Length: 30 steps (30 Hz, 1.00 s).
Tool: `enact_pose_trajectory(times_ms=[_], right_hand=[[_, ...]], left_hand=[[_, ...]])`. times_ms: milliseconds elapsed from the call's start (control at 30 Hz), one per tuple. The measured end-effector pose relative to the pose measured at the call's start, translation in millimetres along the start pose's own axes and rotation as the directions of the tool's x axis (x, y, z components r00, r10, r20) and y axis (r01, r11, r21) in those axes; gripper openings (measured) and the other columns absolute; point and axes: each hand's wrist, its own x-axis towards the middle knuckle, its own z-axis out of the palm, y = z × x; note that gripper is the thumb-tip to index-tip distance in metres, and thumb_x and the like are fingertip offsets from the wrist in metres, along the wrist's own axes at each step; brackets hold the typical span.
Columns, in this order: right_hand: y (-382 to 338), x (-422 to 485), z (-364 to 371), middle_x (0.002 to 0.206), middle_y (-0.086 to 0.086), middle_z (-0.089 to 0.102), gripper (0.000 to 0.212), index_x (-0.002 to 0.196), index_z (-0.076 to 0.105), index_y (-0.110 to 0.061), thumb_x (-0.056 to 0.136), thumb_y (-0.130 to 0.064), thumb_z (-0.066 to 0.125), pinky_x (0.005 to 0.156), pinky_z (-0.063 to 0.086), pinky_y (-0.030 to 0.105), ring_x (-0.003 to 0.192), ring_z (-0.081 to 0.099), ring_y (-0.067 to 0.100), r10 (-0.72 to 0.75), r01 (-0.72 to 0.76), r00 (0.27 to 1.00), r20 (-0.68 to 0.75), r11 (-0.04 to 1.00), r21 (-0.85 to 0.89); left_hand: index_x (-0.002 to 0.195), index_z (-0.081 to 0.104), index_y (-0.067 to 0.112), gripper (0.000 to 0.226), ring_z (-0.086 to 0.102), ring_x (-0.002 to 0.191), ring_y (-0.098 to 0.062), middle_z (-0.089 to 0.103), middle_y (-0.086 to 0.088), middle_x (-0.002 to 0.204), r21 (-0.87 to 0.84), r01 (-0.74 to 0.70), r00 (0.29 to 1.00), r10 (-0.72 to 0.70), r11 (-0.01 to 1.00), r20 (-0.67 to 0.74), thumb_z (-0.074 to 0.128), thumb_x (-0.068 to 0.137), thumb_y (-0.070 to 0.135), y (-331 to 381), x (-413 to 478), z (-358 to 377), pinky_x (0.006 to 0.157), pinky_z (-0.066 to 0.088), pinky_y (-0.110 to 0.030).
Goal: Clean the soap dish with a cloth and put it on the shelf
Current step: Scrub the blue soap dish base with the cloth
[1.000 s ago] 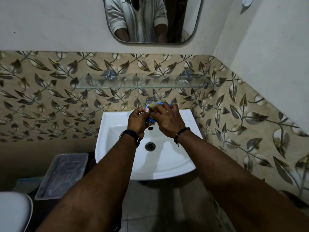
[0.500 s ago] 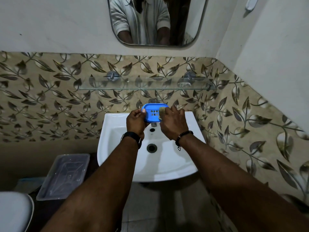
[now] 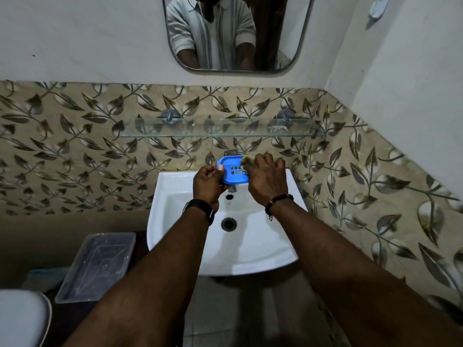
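Soap dish: the soap dish [image 3: 231, 170] is blue moulded plastic, a rounded rectangle with a raised rim and small square drain holes in its floor; you hold it tilted toward you, above the back edge of the basin, below the shelf.
Your left hand: your left hand [image 3: 208, 184] grips the dish's left end, thumb on the rim, other fingers curled beneath; a dark band sits on that wrist.
Your right hand: your right hand [image 3: 266, 180] covers the dish's right end, fingers bent and close together, pressing the cloth down; a beaded bracelet circles the wrist.
Cloth: the cloth [image 3: 248, 160] shows only as a small yellowish, rough-looking wad at your fingertips; its full shape is hidden.
Shelf: the shelf [image 3: 215, 130] is a long clear glass strip on two round metal mounts, fixed to leaf-patterned tiles.
Basin: the basin [image 3: 250, 259] is glossy white ceramic with a round metal drain [image 3: 228, 224].
Side: a clear plastic tray [image 3: 97, 265], rectangular, lies left of the basin.
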Motion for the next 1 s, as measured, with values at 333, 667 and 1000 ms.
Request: enact_pose_trajectory(times_ms=[333,667,1000], right_hand=[[-17.2,-0.5,-7.0,0.116,0.003,0.061,0.034,0.119,0.064,-0.018,0.087,-0.021,0.051,0.083,0.037,0.043,0.108,0.052,0.030,-0.258,0.253,0.966,0.035,0.962,0.106],[-2.5,2.1,-16.6,0.101,0.013,0.062,0.027,0.095,0.069,-0.008,0.084,-0.022,0.049,0.086,0.035,0.048,0.104,0.052,0.035,-0.016,0.037,0.989,0.145,0.989,-0.145],[-8.2,4.5,-2.0,0.105,0.005,0.058,0.032,0.108,0.069,-0.019,0.091,-0.025,0.043,0.080,0.028,0.040,0.106,0.047,0.029,0.137,-0.147,0.989,0.054,0.942,0.302]], left_hand=[[0.096,0.062,0.011,0.005,0.070,0.071,-0.019,0.071,-0.008,0.085,0.063,-0.002,0.998,-0.002,0.998,0.064,0.061,0.098,0.016,-7.3,-0.8,0.4,0.060,0.059,-0.031],[0.104,0.060,0.007,0.011,0.068,0.082,-0.022,0.069,-0.008,0.092,0.020,-0.032,0.999,0.032,0.999,-0.038,0.061,0.097,0.015,-10.2,1.0,11.4,0.076,0.058,-0.040],[0.098,0.062,0.014,0.006,0.070,0.064,-0.017,0.074,0.000,0.075,0.084,0.069,0.989,-0.079,0.994,0.123,0.062,0.097,0.020,-17.2,-2.3,16.8,0.079,0.048,-0.041]])
